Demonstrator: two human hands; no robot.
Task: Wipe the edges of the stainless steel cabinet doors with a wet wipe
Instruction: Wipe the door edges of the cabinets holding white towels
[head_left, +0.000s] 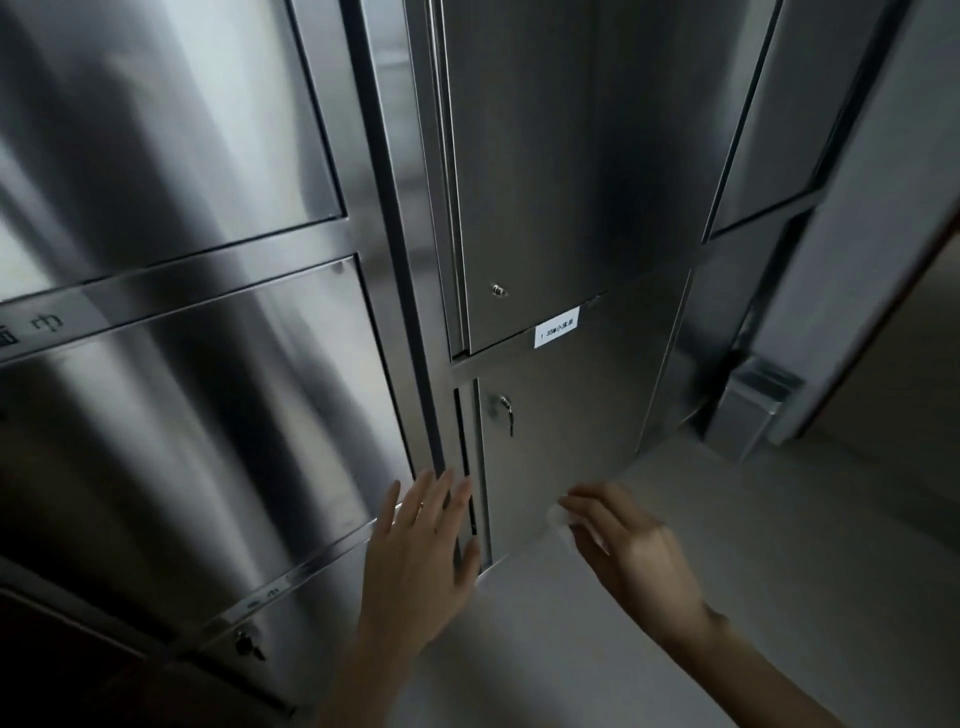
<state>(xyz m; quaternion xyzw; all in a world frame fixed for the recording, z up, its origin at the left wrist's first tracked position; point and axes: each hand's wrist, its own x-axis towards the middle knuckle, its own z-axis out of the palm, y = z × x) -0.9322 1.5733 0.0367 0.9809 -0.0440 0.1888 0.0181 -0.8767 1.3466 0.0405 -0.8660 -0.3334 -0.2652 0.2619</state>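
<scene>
Left hand (421, 540) flat, fingers straight and spread, resting on the grey steel upright frame (410, 338) beside a dark gap (462, 441). Right hand (631, 545), blurred, pinching a small crumpled white wet wipe (560, 519) at the bottom edge of the lower brushed stainless steel cabinet door (571, 415). Probably mid-task: no wet streaks visible, so cannot tell which edges are done. Door slightly ajar, dull sheen, small metal key (508, 413) in its lock. Farther up, upper brushed steel door (545, 182) likely left to wipe
</scene>
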